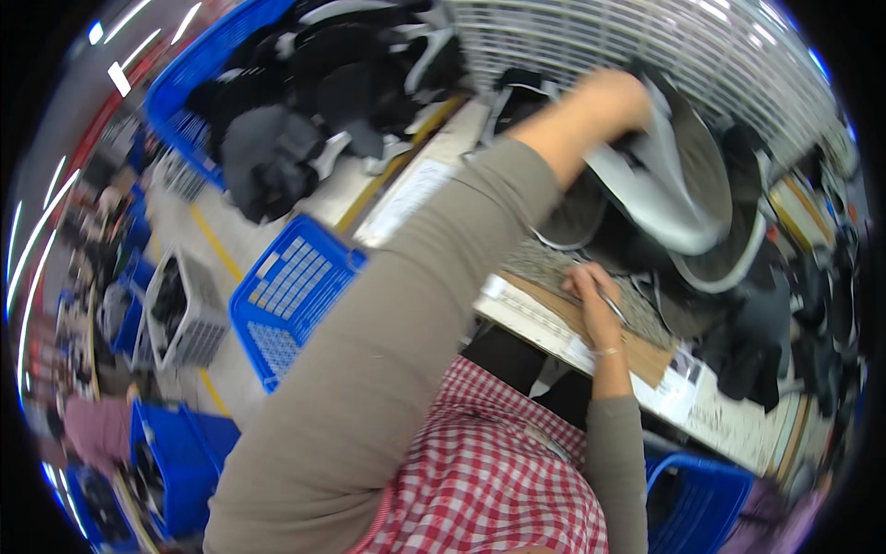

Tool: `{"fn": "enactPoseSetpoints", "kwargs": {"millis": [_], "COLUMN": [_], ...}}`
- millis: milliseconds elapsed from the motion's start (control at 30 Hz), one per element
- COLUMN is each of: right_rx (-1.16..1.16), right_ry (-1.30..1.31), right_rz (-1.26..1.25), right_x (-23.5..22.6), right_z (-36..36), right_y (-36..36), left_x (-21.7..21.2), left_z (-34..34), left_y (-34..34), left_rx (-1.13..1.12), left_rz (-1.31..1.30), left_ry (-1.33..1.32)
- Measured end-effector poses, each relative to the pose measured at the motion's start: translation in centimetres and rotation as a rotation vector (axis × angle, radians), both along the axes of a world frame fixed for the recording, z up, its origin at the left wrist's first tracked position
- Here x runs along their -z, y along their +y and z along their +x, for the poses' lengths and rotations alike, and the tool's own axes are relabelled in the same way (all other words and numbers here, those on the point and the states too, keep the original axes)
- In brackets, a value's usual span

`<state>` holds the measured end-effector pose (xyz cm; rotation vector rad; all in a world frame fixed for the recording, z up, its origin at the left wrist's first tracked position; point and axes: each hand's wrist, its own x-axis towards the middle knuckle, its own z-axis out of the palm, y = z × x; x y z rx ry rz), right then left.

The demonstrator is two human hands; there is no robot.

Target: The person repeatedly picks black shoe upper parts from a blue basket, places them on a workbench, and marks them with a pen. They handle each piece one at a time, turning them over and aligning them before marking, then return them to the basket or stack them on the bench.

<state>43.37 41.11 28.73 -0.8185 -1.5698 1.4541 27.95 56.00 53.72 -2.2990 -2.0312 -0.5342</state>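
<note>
Left hand (614, 100), one o'clock: blurred, I cannot tell its grip | right hand (593, 288), three o'clock: grasping slim metal tool (613, 308) | grey-and-white pieces (681, 196), two o'clock: heaped; I judge a tug could topple them

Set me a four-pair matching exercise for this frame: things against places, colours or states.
1. Bare left hand
2. Bare right hand
3. Checked cloth garment
4. White perforated plastic crate

A. Red and white
B. Has dark items inside
C. Holds a slender metallic tool
D. Up by dark grey, white-edged pieces

Pairs: 1-D; 2-C; 3-A; 4-B
</note>
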Motion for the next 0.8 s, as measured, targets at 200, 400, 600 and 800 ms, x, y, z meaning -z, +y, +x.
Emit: {"fn": "enactPoseSetpoints", "kwargs": {"millis": [200,400,600,800], "right_rx": [0.050,0.019,0.049,0.108], "right_ry": [-0.067,0.010,-0.028,-0.112], "right_rz": [0.009,0.117,0.142,0.157], "right_x": [0.4,1.1,0.9,0.5], "right_z": [2.2,2.4,1.7,1.1], "right_y": [0.5,1.0,0.9,0.4], "left_x": [8.6,11.7,14.4,11.0], "left_z": [-5.3,-33.2,-57.9,-55.7], "left_y": [-4.4,-15.3,-29.1,-31.2], "left_rx": [0.241,-0.530,-1.260,-0.656], "left_rz": [0.574,0.840,0.630,0.394], "left_ry": [-0.495,0.042,0.100,-0.936]}}
